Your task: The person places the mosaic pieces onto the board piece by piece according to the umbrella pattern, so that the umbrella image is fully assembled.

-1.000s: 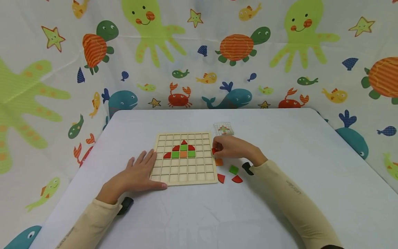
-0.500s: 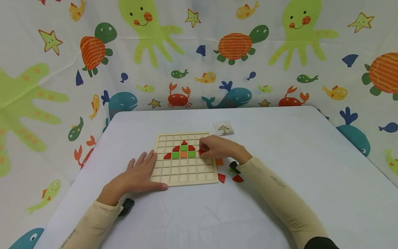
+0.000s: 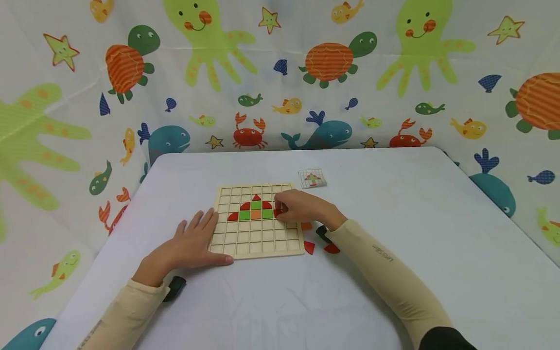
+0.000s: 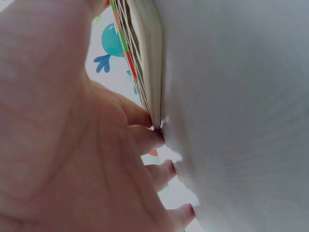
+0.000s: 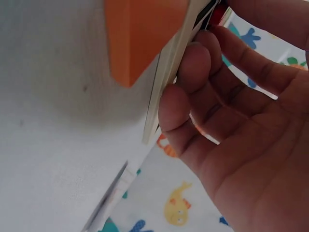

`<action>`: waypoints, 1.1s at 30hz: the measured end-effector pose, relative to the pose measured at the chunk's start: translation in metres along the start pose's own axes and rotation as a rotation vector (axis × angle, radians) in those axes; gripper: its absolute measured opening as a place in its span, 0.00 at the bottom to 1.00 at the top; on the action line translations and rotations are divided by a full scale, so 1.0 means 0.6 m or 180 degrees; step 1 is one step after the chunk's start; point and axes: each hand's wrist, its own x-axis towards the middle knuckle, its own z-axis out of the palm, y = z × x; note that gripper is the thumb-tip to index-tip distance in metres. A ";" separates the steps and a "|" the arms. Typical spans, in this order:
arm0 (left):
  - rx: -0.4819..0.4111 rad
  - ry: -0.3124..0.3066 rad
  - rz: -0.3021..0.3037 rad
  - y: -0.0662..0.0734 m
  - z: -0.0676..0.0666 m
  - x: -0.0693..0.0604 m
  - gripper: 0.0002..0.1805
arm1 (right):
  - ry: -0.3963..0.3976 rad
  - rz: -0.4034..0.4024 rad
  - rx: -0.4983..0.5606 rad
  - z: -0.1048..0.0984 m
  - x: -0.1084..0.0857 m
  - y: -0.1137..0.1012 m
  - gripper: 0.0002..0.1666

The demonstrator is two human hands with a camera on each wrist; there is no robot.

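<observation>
A pale wooden grid board (image 3: 255,237) lies on the table, holding a stepped figure of red, green and orange pieces. At its top is a red triangle (image 3: 256,198); an orange square (image 3: 255,214) sits between green ones in the lower row. My left hand (image 3: 185,249) rests along the board's left edge, fingers and thumb spread straight. Over the right part of the board, my right hand (image 3: 302,206) pinches a red piece (image 3: 277,213) at the right end of that lower row. Fingers hide most of this piece, which also shows in the right wrist view (image 5: 219,14).
Right of the board lie an orange piece (image 3: 306,226) and two red rounded pieces, one near the board's corner (image 3: 309,247) and one under the sleeve (image 3: 332,248). A small pattern card (image 3: 312,178) lies behind the right hand. A printed cloth (image 3: 262,73) hangs behind the table.
My right hand has moved left from beside the board to over it, carrying the red piece to the end of the lower row. The left hand has stayed at the board's edge.
</observation>
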 end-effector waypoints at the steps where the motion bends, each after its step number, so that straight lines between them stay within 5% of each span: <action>1: 0.0001 0.0001 -0.0006 0.000 -0.001 0.000 0.75 | 0.0003 -0.0001 -0.0016 0.000 0.001 -0.001 0.10; 22: -0.0022 0.0020 0.0001 -0.003 0.004 0.003 0.75 | -0.0096 0.0106 0.0136 -0.013 -0.013 -0.004 0.08; 33: -0.0031 0.0016 -0.0016 -0.003 0.006 0.003 0.75 | -0.0058 0.0112 0.0103 -0.039 -0.047 -0.007 0.11</action>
